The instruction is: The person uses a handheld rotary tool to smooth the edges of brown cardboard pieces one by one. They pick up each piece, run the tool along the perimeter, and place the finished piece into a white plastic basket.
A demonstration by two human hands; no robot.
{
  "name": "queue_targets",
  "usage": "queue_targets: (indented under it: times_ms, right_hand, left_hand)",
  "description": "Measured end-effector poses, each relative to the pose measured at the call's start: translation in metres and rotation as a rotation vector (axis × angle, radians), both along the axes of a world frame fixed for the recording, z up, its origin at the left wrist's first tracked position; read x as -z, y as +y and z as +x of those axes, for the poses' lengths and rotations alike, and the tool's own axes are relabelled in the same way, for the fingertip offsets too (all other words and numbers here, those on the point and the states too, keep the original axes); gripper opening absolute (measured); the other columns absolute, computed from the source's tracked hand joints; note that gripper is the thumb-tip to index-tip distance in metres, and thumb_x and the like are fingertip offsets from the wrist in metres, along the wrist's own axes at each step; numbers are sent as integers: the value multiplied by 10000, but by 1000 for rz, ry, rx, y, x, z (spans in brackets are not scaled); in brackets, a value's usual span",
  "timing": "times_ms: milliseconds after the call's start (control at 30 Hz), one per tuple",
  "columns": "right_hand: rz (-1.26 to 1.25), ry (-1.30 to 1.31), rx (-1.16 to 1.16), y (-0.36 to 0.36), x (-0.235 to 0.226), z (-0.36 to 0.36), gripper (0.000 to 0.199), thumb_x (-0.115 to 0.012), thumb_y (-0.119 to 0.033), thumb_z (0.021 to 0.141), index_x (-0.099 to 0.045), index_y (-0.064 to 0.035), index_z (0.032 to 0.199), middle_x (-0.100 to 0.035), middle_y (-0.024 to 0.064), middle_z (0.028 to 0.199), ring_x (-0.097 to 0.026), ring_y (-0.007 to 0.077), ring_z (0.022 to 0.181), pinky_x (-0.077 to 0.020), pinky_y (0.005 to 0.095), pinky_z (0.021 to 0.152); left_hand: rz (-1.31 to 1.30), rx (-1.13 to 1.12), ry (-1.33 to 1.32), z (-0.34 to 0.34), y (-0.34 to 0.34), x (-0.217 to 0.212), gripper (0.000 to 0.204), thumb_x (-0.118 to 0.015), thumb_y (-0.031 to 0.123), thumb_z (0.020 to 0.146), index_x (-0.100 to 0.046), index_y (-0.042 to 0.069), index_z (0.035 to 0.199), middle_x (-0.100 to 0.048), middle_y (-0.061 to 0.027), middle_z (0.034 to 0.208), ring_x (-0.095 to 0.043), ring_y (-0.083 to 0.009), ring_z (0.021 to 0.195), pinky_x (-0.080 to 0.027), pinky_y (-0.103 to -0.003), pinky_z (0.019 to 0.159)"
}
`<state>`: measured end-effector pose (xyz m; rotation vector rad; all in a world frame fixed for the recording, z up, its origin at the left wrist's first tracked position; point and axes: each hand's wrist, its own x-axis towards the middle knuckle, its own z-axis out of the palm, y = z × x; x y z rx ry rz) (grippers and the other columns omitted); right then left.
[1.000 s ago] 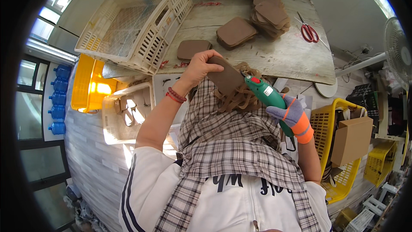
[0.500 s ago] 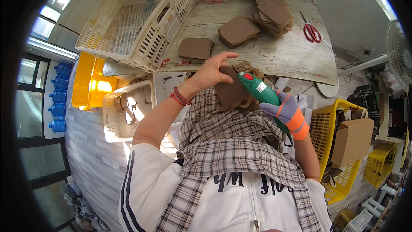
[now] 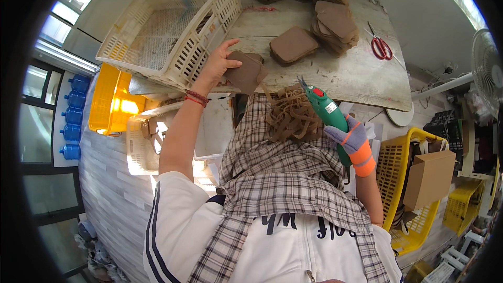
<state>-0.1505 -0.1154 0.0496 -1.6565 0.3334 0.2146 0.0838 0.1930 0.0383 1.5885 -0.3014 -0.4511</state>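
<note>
My left hand (image 3: 216,65) is over the table's near edge, thumb on a flat brown piece (image 3: 245,76) with rounded corners. The piece lies partly over similar brown pieces and sticks out past the edge; the fingers beneath it are hidden. In a purple and orange glove, my right hand (image 3: 350,139) grips green electric scissors (image 3: 329,110) with a red button, their blades pointing up toward the table. Curled brown offcut strips (image 3: 294,118) lie heaped on my checked apron (image 3: 267,165), left of the scissors.
Stacks of brown pieces (image 3: 294,44) stand on the worn table (image 3: 361,78), near red-handled scissors (image 3: 381,48). A cream crate (image 3: 196,47) sits at the table's left. Yellow baskets (image 3: 414,178) and a cardboard box (image 3: 429,178) are to the right, below a white fan (image 3: 487,65).
My left hand has carried the brown piece left and away from my lap, to the table edge. The offcut strips are now uncovered. The electric scissors have shifted slightly right, away from the piece.
</note>
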Motion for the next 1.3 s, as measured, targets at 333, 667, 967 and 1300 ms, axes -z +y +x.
queue_targets:
  times_ms: [333,667,967,1300]
  right_hand:
    - [51,-2,-27,4,-3,-11,483,-783,-205,748,-558,30,1104,-622,30,780,-562,58,603,-457,197,528]
    - [60,-10,-10,3,-7,-17,478,-773,-208,763,-558,26,1120,-627,21,788,-553,41,619,-453,189,541]
    - [77,11,23,-1,1,-16,445,-766,-209,765,-569,22,1089,-632,29,775,-569,61,601,-465,204,530]
    - [-34,-12,167,-24,37,-27,395,-762,-199,763,-583,13,1044,-637,27,770,-571,63,634,-472,212,559]
  left_hand:
    - [50,463,18,-48,-62,-54,762,-613,-81,726,-329,94,1411,-622,-43,884,-580,-70,821,-464,-220,781]
    - [192,549,-43,-56,-87,-43,806,-638,-71,708,-313,86,1428,-593,-11,775,-540,-50,736,-439,-200,732]
    - [209,537,71,-58,-97,-19,780,-667,-45,707,-340,60,1408,-597,-19,810,-556,-63,800,-431,-217,749]
    - [182,-1,59,0,-42,-15,541,-629,-7,777,-488,79,1292,-541,-204,1222,-584,-272,1035,-438,-363,928]
